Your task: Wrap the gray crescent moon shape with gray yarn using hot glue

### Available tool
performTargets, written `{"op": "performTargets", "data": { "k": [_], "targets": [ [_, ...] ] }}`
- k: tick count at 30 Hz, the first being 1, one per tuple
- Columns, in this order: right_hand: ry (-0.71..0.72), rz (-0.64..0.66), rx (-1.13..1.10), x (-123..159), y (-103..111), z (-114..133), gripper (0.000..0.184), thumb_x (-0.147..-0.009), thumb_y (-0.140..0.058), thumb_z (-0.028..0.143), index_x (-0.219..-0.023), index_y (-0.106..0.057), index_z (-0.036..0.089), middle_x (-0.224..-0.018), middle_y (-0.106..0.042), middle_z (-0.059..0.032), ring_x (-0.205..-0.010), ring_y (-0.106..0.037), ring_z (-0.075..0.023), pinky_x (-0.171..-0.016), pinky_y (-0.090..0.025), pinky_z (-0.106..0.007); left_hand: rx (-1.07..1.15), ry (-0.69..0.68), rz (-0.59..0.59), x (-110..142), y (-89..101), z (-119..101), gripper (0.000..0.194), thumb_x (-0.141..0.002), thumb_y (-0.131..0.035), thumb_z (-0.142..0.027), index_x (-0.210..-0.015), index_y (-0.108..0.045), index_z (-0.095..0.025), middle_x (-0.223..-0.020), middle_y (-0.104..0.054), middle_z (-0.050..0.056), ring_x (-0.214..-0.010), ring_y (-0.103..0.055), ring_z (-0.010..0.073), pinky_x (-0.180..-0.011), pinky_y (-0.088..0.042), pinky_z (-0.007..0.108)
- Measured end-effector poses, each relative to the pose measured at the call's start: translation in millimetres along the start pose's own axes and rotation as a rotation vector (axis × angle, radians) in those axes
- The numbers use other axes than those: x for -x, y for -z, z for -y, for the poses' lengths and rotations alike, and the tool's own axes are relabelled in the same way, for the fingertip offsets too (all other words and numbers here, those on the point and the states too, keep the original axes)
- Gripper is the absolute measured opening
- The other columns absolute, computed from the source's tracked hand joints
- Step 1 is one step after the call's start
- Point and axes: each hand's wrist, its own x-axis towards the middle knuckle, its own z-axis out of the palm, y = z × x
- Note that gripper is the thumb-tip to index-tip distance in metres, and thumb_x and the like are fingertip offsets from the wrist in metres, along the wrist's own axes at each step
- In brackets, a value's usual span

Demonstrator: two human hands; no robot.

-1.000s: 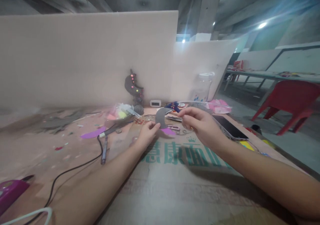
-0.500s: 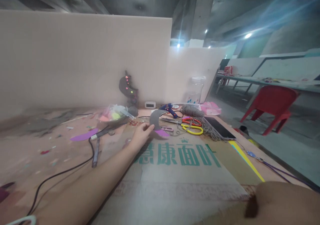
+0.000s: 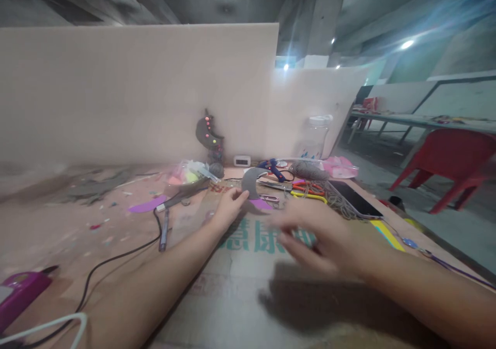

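Crescent (image 3: 250, 183) shaped, undotted.
Your left hand (image 3: 231, 203) pinches it toward the tabletop's (image 3: 126, 227) back edge; your right hand (image 3: 318, 233) is too blurred to tell.

A thin, matte grey crescent (image 3: 250, 183) is held at its lower end by the left hand (image 3: 233, 200), the end itself being partly covered by the fingertips. It is raised on edge rather than laid flat, and its broad side is turned toward the viewer. The rounded back is directed left and the hollow right; the upper horn is swept up and over toward the right, and along its inner edge a paler strip can be seen. The crescent is held near the far edge of the surface (image 3: 120, 235), well away from the right edge.
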Motion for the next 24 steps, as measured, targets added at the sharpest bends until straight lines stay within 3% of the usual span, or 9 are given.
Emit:
{"op": "performTargets", "data": {
  "k": [2,4,5,7,9,12,16,19,24],
  "targets": [
    [-0.264,-0.080,-0.102,-41.7,-16.7,-50.5,0.024,-0.094,-0.057,0.042,-0.086,-0.065,0.021,-0.084,-0.067,-0.0033,-0.077,-0.061,-0.0156,-0.074,-0.052,-0.029,0.005,0.002,-0.003,0.8,-0.1,-2.1,0.042,-0.069,-0.069,-0.057,-0.068,-0.055,-0.018,-0.063,-0.052,-0.003,-0.061,-0.048,0.0132,-0.059,-0.040,0.026],
    [-0.562,-0.196,-0.200,-59.6,-33.6,-99.5,0.037,-0.092,-0.052,0.052,-0.073,-0.056,0.021,-0.068,-0.059,-0.0005,-0.065,-0.056,-0.0154,-0.065,-0.048,-0.029,0.013,0.003,-0.007,2.2,-0.2,-4.6,0.042,-0.068,-0.069,-0.058,-0.069,-0.055,-0.018,-0.064,-0.053,-0.003,-0.063,-0.050,0.0136,-0.061,-0.040,0.026],
    [-0.658,-0.238,-0.225,-60.1,-40.9,-119.0,0.042,-0.092,-0.048,0.056,-0.071,-0.053,0.021,-0.064,-0.056,0.0007,-0.061,-0.053,-0.0152,-0.062,-0.046,-0.029,0.018,0.005,-0.009,2.9,-0.2,-5.8,0.042,-0.068,-0.070,-0.058,-0.069,-0.056,-0.018,-0.064,-0.054,-0.003,-0.063,-0.050,0.0137,-0.061,-0.040,0.026],
    [-0.691,-0.171,-0.248,-51.6,-51.9,-143.3,0.043,-0.087,-0.051,0.061,-0.071,-0.054,0.021,-0.060,-0.054,0.0016,-0.058,-0.053,-0.0157,-0.059,-0.045,-0.029,0.029,0.011,-0.005,4.0,0.0,-7.9,0.042,-0.068,-0.070,-0.058,-0.069,-0.057,-0.018,-0.064,-0.055,-0.002,-0.063,-0.050,0.0135,-0.061,-0.039,0.026],
    [-0.679,-0.077,-0.269,-41.3,-57.3,-149.1,0.047,-0.087,-0.049,0.063,-0.074,-0.059,0.019,-0.063,-0.058,-0.0002,-0.061,-0.056,-0.0163,-0.060,-0.046,-0.029,0.038,0.017,-0.004,4.8,0.5,-9.3,0.043,-0.069,-0.070,-0.059,-0.069,-0.057,-0.018,-0.062,-0.055,-0.003,-0.061,-0.050,0.0131,-0.060,-0.038,0.026],
    [-0.660,0.026,-0.275,-36.1,-59.0,-138.9,0.052,-0.091,-0.043,0.061,-0.071,-0.063,0.018,-0.065,-0.062,-0.0026,-0.064,-0.056,-0.0169,-0.061,-0.043,-0.028,0.040,0.023,-0.016,5.2,1.8,-10.0,0.042,-0.069,-0.070,-0.058,-0.068,-0.056,-0.018,-0.062,-0.055,-0.003,-0.060,-0.049,0.0128,-0.059,-0.037,0.026],
    [-0.657,0.104,-0.275,-40.8,-60.0,-126.1,0.032,-0.084,-0.061,0.048,-0.072,-0.066,0.018,-0.067,-0.065,-0.0017,-0.064,-0.056,-0.0165,-0.063,-0.042,-0.028,0.032,0.014,-0.015,5.7,2.1,-10.5,0.041,-0.070,-0.070,-0.057,-0.069,-0.057,-0.018,-0.064,-0.056,-0.002,-0.062,-0.050,0.0130,-0.061,-0.038,0.025],
    [-0.680,0.142,-0.319,-41.9,-62.5,-126.4,0.025,-0.082,-0.061,0.042,-0.080,-0.068,0.018,-0.067,-0.066,0.0001,-0.056,-0.054,-0.0132,-0.057,-0.042,-0.026,0.031,0.000,0.008,7.3,-0.1,-12.6,0.040,-0.069,-0.072,-0.056,-0.068,-0.057,-0.018,-0.062,-0.055,-0.003,-0.061,-0.050,0.0128,-0.061,-0.039,0.025],
    [-0.700,0.128,-0.357,-40.0,-65.3,-131.4,0.029,-0.083,-0.057,0.046,-0.075,-0.061,0.019,-0.060,-0.058,0.0034,-0.048,-0.045,-0.0099,-0.048,-0.035,-0.023,0.063,-0.019,0.069,11.4,-3.0,-19.0,0.043,-0.075,-0.066,-0.060,-0.071,-0.060,-0.018,-0.068,-0.060,0.000,-0.066,-0.056,0.0143,-0.064,-0.044,0.026]
  ]
}}
